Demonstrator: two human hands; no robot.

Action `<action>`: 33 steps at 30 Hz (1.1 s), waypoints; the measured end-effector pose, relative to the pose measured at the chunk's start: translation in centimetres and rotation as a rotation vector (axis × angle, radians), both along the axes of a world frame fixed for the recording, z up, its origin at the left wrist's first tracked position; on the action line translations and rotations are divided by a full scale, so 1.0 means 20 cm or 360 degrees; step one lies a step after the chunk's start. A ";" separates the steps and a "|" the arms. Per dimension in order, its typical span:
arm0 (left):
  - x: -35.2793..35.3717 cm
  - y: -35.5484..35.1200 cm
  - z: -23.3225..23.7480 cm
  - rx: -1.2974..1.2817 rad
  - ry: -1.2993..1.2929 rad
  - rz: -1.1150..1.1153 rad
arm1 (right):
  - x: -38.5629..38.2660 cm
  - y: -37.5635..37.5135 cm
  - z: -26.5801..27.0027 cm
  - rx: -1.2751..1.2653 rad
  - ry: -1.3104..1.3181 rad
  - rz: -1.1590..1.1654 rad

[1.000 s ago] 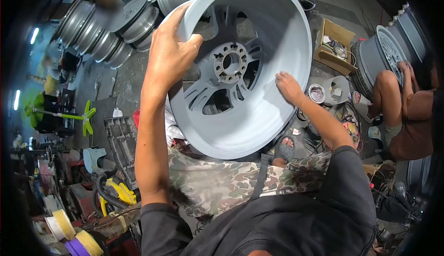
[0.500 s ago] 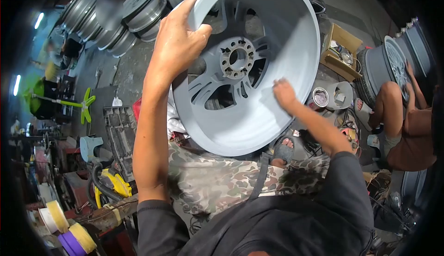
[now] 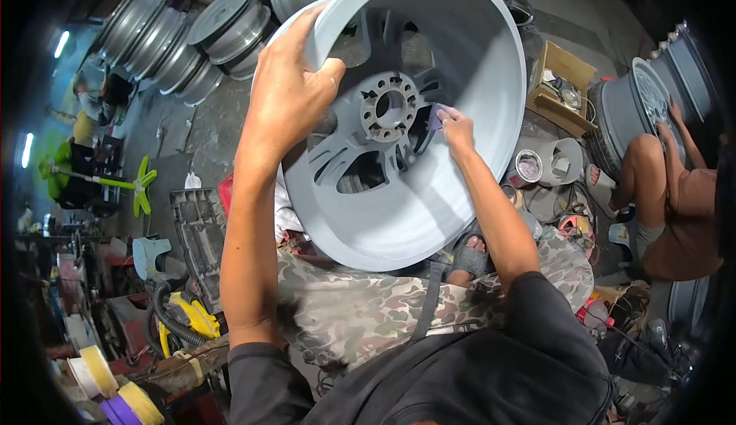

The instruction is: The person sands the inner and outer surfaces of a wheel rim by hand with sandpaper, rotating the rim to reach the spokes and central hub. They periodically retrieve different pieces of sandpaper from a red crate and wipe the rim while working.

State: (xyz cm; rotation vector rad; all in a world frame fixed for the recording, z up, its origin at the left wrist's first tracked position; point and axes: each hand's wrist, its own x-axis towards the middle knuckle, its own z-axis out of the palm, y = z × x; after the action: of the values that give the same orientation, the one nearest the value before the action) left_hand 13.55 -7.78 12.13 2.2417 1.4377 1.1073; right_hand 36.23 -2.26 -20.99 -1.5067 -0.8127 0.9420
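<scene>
Purple pad [image 3: 435, 119] — partly under right hand [image 3: 457, 129]

The wheel rim [image 3: 429, 191] is a plain, pale grey, the handheld pad [image 3: 435, 117] is purple, and the trousers [image 3: 376, 296] carry a camouflage pattern of brown, green and cream below a black shirt [image 3: 437, 367]. Bright green marks the stand [image 3: 141, 186], light blue the stool [image 3: 147, 258], brown the cardboard box [image 3: 553, 110]. Of 2 rolls, 1 [image 3: 93, 371] is yellow and white, the other [image 3: 132, 407] yellow and purple.
</scene>
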 end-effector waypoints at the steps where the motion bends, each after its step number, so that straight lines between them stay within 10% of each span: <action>1: 0.00 0.00 0.00 -0.0006 0.0002 -0.0006 | -0.03 0.04 -0.01 -0.0149 0.0184 0.0040; 5: -0.03 0.03 -0.04 0.0257 0.0086 -0.0066 | -0.11 0.43 -0.29 -0.0169 -0.0072 -0.0055; 8: -0.02 0.01 -0.01 0.0004 -0.0023 -0.0044 | -0.17 0.33 0.33 -0.0251 -0.0589 -0.0015; 20: -0.04 0.03 0.00 -0.0006 -0.0034 -0.0039 | -0.32 0.21 0.50 0.1475 -0.1373 0.1025; 25: -0.05 0.04 -0.02 0.0093 -0.0005 -0.0054 | -0.30 0.30 0.52 0.0460 -0.1100 0.0704; 33: -0.06 0.06 -0.03 0.0124 -0.0027 -0.0055 | -0.34 -0.02 0.39 0.1730 -0.2128 0.1813</action>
State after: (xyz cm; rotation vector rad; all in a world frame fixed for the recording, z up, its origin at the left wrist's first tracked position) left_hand 12.35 -6.66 11.51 2.2947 1.3661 1.1882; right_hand 29.44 -2.56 -13.19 -0.3742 -2.7214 -0.1158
